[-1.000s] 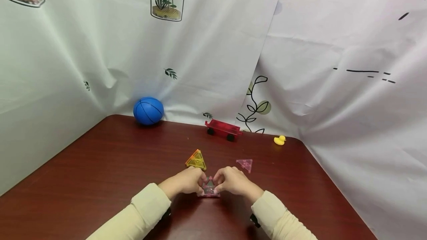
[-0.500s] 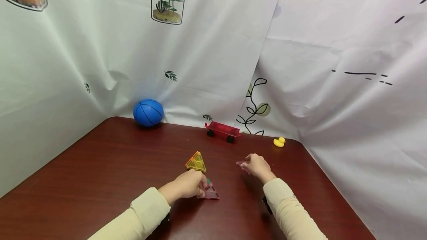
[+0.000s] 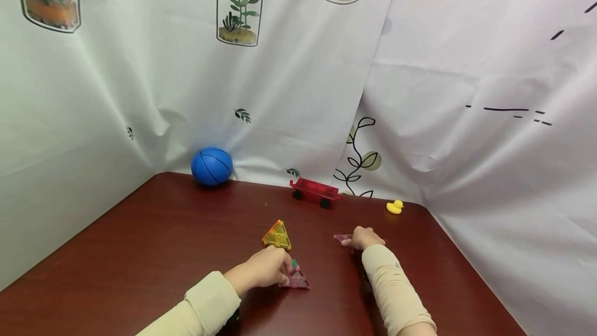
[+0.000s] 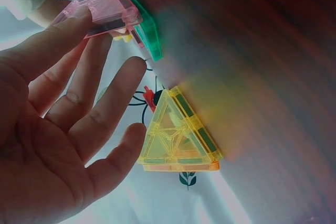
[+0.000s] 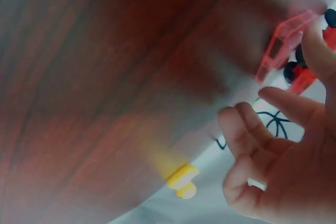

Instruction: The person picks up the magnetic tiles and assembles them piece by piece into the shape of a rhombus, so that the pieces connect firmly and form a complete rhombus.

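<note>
In the head view my left hand [image 3: 268, 268] is at a pink triangular magnetic tile piece [image 3: 297, 280] near the table's front middle. Thumb and index finger pinch its side in the left wrist view, the other fingers spread; a green tile [image 4: 144, 22] joins the pink tile [image 4: 107, 9]. Just beyond stands a yellow triangular tile piece [image 3: 278, 234] with an orange side. Farther right, my right hand [image 3: 365, 238] is over a second pink triangular tile [image 3: 342, 238]. The right wrist view shows the thumb overlapping this tile [image 5: 283, 43], its index fingertip by one corner and a gap between them.
A red wagon base [image 3: 317, 189] with black wheels stands at the table's back edge. A blue ball [image 3: 212, 166] sits at the back left, a yellow toy duck [image 3: 395, 207] at the back right. White printed cloth [image 3: 298, 92] hangs behind the dark red table [image 3: 186, 232].
My right hand has left the front pink piece and moved right and forward to the second pink tile. The left hand stays at the front piece. The head view has tilted up slightly.
</note>
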The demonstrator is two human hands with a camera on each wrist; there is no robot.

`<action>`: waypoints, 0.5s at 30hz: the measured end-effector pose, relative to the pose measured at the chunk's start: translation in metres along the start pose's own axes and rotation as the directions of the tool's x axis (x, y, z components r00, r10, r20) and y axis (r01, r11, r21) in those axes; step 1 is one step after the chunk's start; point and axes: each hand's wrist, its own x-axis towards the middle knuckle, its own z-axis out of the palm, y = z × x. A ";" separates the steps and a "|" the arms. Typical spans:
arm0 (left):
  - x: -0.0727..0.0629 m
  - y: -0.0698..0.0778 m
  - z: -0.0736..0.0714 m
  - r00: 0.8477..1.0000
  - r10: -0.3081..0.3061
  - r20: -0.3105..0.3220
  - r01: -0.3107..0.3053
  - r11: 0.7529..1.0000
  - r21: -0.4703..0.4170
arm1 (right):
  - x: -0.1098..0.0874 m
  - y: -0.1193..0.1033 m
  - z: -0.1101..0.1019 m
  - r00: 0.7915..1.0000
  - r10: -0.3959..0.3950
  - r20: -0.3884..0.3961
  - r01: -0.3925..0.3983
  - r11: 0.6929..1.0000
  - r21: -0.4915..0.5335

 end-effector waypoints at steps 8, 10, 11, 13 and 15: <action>-0.002 -0.001 0.003 1.000 -0.001 -0.003 0.001 1.000 0.016 | -0.009 0.000 -0.001 0.998 -0.054 -0.040 0.056 0.997 0.054; -0.003 -0.001 0.002 1.000 0.004 -0.006 -0.004 1.000 0.020 | -0.013 -0.004 -0.005 0.993 -0.099 -0.069 0.105 0.992 0.076; -0.003 -0.002 0.002 1.000 0.011 -0.007 -0.011 1.000 0.020 | -0.016 -0.007 -0.007 0.990 -0.123 -0.076 0.130 0.987 0.097; -0.003 -0.002 0.002 1.000 0.024 -0.013 -0.024 0.999 0.021 | -0.022 -0.013 -0.013 0.983 -0.167 -0.072 0.176 0.972 0.158; -0.004 -0.001 0.001 0.999 0.035 -0.021 -0.034 0.999 0.029 | -0.029 -0.019 -0.018 0.974 -0.220 -0.054 0.227 0.949 0.219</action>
